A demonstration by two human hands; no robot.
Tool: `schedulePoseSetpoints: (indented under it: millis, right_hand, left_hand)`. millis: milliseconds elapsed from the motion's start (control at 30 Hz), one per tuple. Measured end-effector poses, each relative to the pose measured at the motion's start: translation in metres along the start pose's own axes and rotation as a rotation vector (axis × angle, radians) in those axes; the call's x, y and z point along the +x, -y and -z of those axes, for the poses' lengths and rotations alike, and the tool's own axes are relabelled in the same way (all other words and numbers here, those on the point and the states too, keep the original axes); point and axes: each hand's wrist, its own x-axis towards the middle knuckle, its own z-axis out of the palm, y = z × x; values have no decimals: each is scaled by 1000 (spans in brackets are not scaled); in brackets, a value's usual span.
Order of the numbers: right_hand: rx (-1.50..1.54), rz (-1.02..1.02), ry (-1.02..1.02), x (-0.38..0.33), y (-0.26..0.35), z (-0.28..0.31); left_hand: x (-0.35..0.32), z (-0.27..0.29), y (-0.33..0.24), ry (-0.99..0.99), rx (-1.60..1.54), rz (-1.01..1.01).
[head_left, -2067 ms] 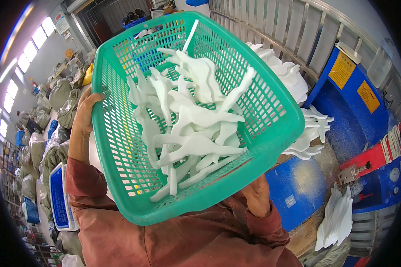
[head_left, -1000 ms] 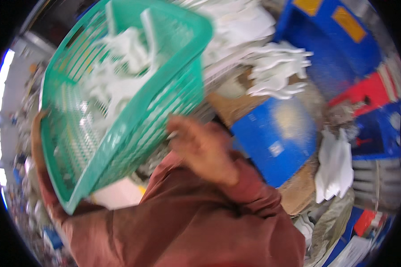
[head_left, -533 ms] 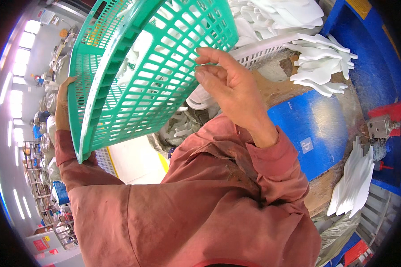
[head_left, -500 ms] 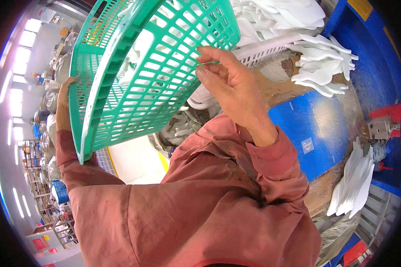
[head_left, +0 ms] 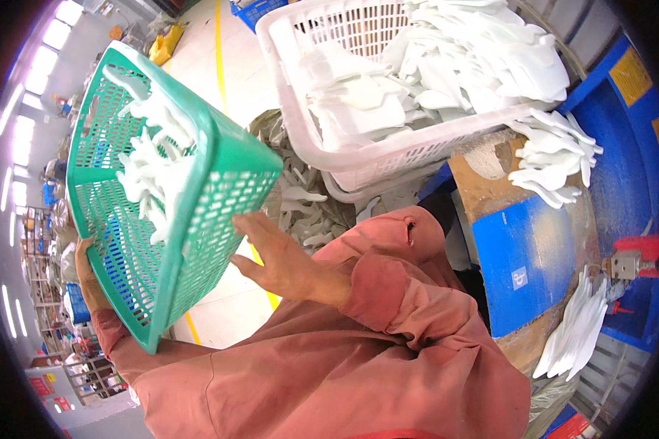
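Observation:
A green slatted plastic basket [head_left: 234,175] is held up at the left, tipped on its side. Several thin, flat white foam-like pieces [head_left: 157,172] lie inside it. My left hand [head_left: 86,267] grips its rim at the lower left, the fingers partly hidden behind the edge. Close to the basket's near wall is my right hand [head_left: 285,260], fingers spread and holding nothing; whether the fingertips touch the wall I cannot tell. Beyond, a large white basket [head_left: 425,143] holds a heap of similar white pieces [head_left: 476,62].
A work surface with a blue panel [head_left: 523,249] is at my right. On it lie a loose pile of white pieces [head_left: 553,157] and a neater stack [head_left: 578,325]. A sack [head_left: 274,132] with more pieces sits between the baskets. Blue machine parts [head_left: 637,139] stand far right.
The green basket has swung left and down, showing its inside and uncovering the white basket. My right hand has moved left and lower, its fingers spreading. My left hand has stayed on the rim.

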Motion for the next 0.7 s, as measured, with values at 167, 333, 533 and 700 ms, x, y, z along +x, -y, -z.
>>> schedulePoseSetpoints:
  millis: [167, 333, 533, 700]
  right_hand:
    - [217, -296, 138, -29, -55, -39]
    - [339, -677, 185, -61, -107, -3]
    - [-220, -806, 655, -108, -162, 38]
    - [-369, -790, 767, -111, -164, 39]
  left_hand:
    - [15, 0, 33, -9, -55, -86]
    - [97, -75, 123, 42, -34, -83]
    - [168, -200, 255, 111, 76, 96]
    - [189, -217, 286, 102, 161, 120]
